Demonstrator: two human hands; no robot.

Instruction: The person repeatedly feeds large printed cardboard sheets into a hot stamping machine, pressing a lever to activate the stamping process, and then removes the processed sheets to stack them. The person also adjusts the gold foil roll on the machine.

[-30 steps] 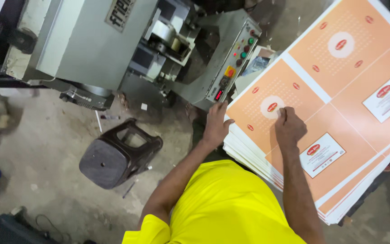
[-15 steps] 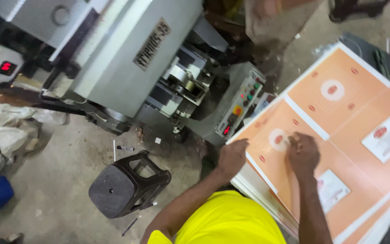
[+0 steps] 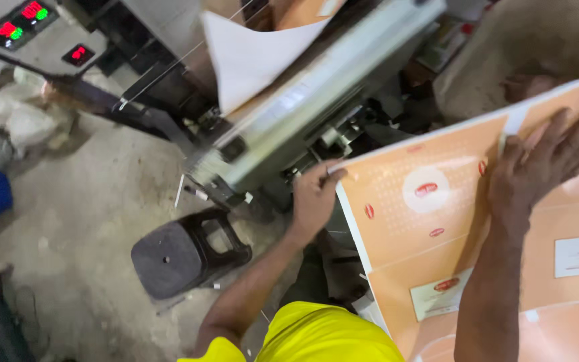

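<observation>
Grimy floor (image 3: 88, 201), probably concrete; black stool (image 3: 182, 253)

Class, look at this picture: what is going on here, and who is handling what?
A person in a yellow shirt handles a large orange printed sheet. The left hand pinches the sheet's near corner, while the right hand lies flat on top of it, fingers spread. Beside the sheet stands a grey machine with a white sheet curling out of it. A black stool sits on the concrete floor.

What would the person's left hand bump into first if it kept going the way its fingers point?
Probably the grey machine just beyond the left hand, which grips the orange sheet at its corner; depth is unclear.
</observation>
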